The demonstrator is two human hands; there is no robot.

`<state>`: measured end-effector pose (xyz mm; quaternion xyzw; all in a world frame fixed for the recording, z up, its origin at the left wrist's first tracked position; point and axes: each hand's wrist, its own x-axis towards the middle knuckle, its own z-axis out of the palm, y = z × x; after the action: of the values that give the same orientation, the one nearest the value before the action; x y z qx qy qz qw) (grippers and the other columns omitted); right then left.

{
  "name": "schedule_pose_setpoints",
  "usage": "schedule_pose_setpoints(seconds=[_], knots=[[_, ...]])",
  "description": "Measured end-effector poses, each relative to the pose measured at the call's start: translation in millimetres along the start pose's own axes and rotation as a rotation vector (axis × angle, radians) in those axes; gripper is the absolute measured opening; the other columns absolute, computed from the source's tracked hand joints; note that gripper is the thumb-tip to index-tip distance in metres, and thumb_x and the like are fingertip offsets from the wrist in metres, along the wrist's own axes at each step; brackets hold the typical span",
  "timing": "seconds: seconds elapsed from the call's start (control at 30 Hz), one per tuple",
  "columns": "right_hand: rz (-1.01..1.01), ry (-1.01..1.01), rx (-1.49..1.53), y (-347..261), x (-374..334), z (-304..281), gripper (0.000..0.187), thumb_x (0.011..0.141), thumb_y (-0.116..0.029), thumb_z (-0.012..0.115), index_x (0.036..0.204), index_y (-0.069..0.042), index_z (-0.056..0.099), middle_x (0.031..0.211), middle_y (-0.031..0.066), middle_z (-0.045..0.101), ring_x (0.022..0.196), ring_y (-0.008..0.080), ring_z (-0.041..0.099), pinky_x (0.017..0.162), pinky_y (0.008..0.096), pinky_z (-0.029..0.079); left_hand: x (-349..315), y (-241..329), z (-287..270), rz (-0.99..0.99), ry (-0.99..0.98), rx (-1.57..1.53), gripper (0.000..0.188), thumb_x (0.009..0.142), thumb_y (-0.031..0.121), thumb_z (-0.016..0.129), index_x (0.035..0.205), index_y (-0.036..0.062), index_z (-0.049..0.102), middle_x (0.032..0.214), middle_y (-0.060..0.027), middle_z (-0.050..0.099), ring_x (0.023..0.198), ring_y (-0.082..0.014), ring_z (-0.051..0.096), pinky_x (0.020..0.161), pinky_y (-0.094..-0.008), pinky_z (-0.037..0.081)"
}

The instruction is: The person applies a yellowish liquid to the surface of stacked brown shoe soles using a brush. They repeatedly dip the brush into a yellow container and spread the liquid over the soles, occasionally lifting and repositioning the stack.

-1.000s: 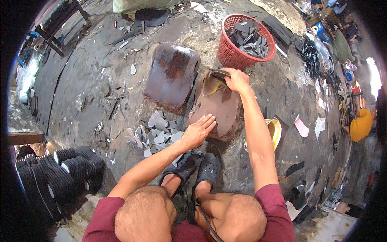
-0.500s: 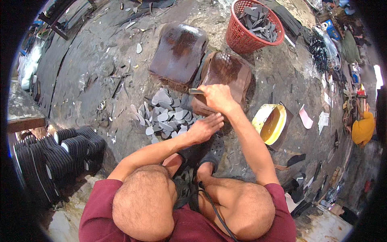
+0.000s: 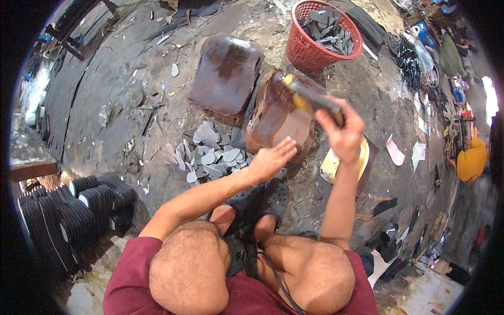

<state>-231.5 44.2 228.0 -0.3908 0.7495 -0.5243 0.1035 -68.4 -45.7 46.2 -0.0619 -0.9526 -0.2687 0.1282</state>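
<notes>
My right hand [image 3: 346, 135] is closed round the dark handle of a brush [image 3: 320, 101]. Motion smears the brush, and yellow shows at its far end, over a glossy brown stack of sheets [image 3: 260, 123]. At the near edge of that stack lies my left hand [image 3: 270, 163], its fingers stretched out and touching the top sheet. A lighter, drier-looking brown area [image 3: 295, 128] covers the right part of the top. Beside my right wrist is a yellow-rimmed container [image 3: 329, 169], partly hidden by the arm. Grey teardrop-shaped pieces [image 3: 212, 153] are heaped left of my left hand.
A second glossy brown stack [image 3: 223, 79] stands farther back. Behind it to the right is a red perforated basket [image 3: 304, 56] of grey pieces. Black sole-shaped pieces [image 3: 97, 202] are stacked at the left. Pink [image 3: 395, 150] and white scraps litter the floor on the right.
My right hand has moved right and lifted off the stack's near part, with the brush now swung over the far part. My left hand has stayed almost in place. The view has shifted slightly.
</notes>
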Motion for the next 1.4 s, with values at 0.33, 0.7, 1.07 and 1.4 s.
schedule_pose_setpoints(seconds=[0.33, 0.7, 1.07, 1.4], knots=[[-0.285, -0.483, -0.496, 162.0, 84.3, 24.8, 0.053, 0.07, 0.002, 0.059, 0.112, -0.026, 0.077, 0.116, 0.005, 0.073, 0.11, 0.0284, 0.068, 0.094, 0.0385, 0.054, 0.9, -9.5, 0.4, -0.074, -0.147, 0.101, 0.053, 0.082, 0.006, 0.06, 0.135, 0.0044, 0.057, 0.151, -0.0081, 0.05, 0.14, -0.0203, 0.047, 0.074, -0.0351, 0.06], [-0.023, -0.789, -0.892, 153.7, 131.4, 26.8, 0.043, 0.073, -0.011, 0.064, 0.108, -0.033, 0.077, 0.113, 0.0066, 0.074, 0.113, 0.0287, 0.067, 0.1, 0.0451, 0.049, -6.0, -18.7, -8.1, -0.096, -0.135, 0.089, 0.046, 0.083, 0.007, 0.061, 0.13, 0.0063, 0.061, 0.145, -0.0055, 0.056, 0.135, -0.02, 0.053, 0.081, -0.0362, 0.061], [0.397, -0.845, -0.721, 128.6, 22.9, -23.3, 0.051, 0.083, -0.032, 0.068, 0.133, -0.022, 0.063, 0.119, 0.014, 0.071, 0.115, 0.0345, 0.066, 0.096, 0.047, 0.051, -2.4, -23.5, -9.1, -0.046, -0.136, 0.085, 0.053, 0.081, 0.004, 0.062, 0.133, 0.0056, 0.058, 0.149, -0.0062, 0.052, 0.137, -0.0216, 0.05, 0.083, -0.0369, 0.061], [0.378, -0.143, -0.706, 156.5, 3.9, -19.1, 0.048, 0.087, -0.031, 0.067, 0.134, -0.02, 0.06, 0.114, 0.0199, 0.071, 0.109, 0.041, 0.066, 0.091, 0.0522, 0.052, 19.9, -29.1, -12.7, 0.017, -0.139, 0.092, 0.054, 0.083, 0.005, 0.061, 0.136, 0.0058, 0.056, 0.15, -0.0077, 0.051, 0.138, -0.0226, 0.05, 0.083, -0.0365, 0.06]])
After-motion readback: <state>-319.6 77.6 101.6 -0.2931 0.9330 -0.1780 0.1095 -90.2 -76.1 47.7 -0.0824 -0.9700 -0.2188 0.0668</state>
